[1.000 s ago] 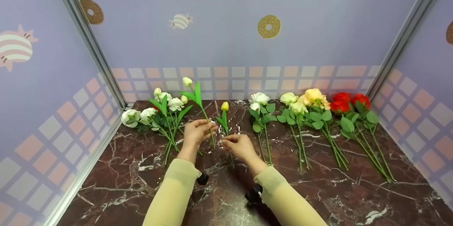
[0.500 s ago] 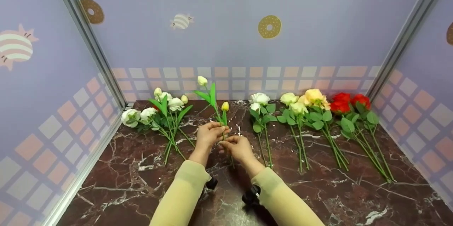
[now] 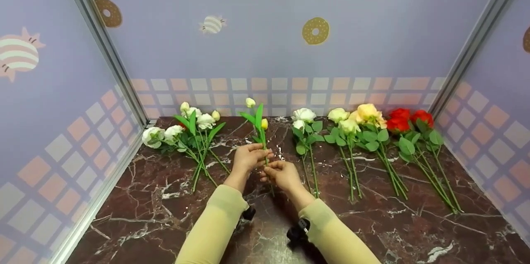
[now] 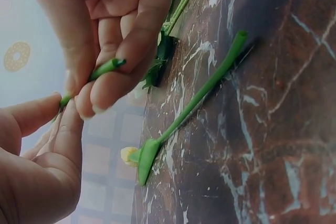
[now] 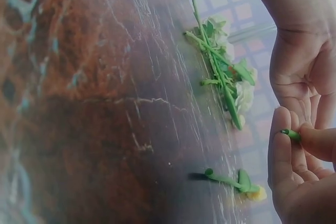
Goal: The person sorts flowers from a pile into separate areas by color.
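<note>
A white tulip (image 3: 250, 102) stands up from my hands with its green leaves raised, its stem running through both. My left hand (image 3: 247, 160) pinches the stem below the leaves. Just lower, my right hand (image 3: 285, 176) holds the stem between thumb and fingers. The cut end of the stem (image 4: 107, 69) pokes out of the right hand in the left wrist view. Beneath the hands a yellow tulip (image 4: 195, 100) lies on the dark marbled table (image 3: 165, 222). In the head view, the held tulip's leaves partly overlap its yellow bloom.
On the left lies a pile of white roses and tulips (image 3: 205, 121) with crossed stems. White roses (image 3: 304, 114), pale yellow roses (image 3: 338, 114), a peach bloom (image 3: 367, 114) and red roses (image 3: 398, 119) line the right. Patterned walls (image 3: 265, 49) enclose the table.
The left hand has carried the white tulip to the right, over the yellow one, and the bloom has dipped lower. The right hand, near the same spot, now holds its lower stem.
</note>
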{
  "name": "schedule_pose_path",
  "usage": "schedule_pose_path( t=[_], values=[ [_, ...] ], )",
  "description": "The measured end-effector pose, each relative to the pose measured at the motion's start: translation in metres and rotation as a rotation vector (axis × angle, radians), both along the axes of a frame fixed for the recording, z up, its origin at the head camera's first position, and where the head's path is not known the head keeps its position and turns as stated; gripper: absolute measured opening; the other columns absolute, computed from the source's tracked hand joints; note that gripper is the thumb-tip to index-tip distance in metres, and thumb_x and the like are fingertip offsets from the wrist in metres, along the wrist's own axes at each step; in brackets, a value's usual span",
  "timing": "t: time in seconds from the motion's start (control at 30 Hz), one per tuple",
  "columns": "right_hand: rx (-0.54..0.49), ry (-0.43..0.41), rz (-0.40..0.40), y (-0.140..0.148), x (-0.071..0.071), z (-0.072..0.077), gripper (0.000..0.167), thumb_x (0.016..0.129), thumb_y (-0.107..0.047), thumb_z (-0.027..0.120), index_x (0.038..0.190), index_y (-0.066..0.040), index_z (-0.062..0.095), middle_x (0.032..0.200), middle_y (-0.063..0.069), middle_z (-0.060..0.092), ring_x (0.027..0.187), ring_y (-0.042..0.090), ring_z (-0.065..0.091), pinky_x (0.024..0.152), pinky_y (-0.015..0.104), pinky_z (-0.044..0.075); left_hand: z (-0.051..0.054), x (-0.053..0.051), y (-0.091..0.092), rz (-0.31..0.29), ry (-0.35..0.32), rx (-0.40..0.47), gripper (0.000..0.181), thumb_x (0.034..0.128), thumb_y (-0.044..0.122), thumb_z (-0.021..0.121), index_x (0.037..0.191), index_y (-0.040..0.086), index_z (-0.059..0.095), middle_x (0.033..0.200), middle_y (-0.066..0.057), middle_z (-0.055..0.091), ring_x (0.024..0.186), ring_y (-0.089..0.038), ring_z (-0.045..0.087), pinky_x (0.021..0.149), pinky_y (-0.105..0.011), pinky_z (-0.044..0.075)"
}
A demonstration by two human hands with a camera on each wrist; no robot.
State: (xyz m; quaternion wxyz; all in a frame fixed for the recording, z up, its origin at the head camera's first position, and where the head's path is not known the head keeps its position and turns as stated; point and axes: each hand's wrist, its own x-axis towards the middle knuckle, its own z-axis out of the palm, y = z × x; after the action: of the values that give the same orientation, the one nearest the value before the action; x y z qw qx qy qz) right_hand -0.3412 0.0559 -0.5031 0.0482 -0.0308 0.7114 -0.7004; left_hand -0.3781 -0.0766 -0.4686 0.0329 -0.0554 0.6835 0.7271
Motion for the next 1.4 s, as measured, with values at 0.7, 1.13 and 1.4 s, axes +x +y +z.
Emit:
schedule_pose_path(
  t=[0.7, 1.13, 1.4],
  values=[
    [-0.133, -0.091, -0.084, 0.022, -0.001, -0.014, 0.021, 0.1, 0.006, 0.06, 0.115, 0.02, 0.061, 0.082, 0.013, 0.074, 0.065, 0.013, 0.07, 0.069, 0.029, 0.065, -0.007, -0.019, -0.092, 0.453, 0.111, -0.356, 0.027, 0.1002, 0.01, 0.066, 0.119, -0.008, 0.071, 0.111, -0.029, 0.074, 0.084, -0.029, 0.074, 0.078, -0.038, 0.064],
    [-0.09, -0.194, -0.094, 0.026, -0.003, -0.021, 0.018, 0.1, 0.002, 0.06, 0.109, 0.017, 0.065, 0.076, 0.008, 0.073, 0.064, 0.012, 0.07, 0.06, 0.021, 0.059, -0.029, -0.016, -0.129, 0.516, -0.058, -0.634, 0.041, 0.1026, 0.015, 0.064, 0.137, -0.006, 0.057, 0.137, -0.03, 0.052, 0.131, -0.046, 0.049, 0.114, -0.056, 0.044],
    [0.052, -0.234, -0.027, 0.026, -0.004, -0.017, 0.018, 0.1, 0.002, 0.062, 0.11, 0.016, 0.067, 0.073, 0.009, 0.073, 0.059, 0.013, 0.07, 0.058, 0.023, 0.061, -0.033, -0.015, -0.136, 0.423, -0.153, -0.807, 0.038, 0.0986, 0.009, 0.065, 0.134, -0.003, 0.063, 0.136, -0.028, 0.06, 0.127, -0.047, 0.057, 0.106, -0.059, 0.051]
  ],
)
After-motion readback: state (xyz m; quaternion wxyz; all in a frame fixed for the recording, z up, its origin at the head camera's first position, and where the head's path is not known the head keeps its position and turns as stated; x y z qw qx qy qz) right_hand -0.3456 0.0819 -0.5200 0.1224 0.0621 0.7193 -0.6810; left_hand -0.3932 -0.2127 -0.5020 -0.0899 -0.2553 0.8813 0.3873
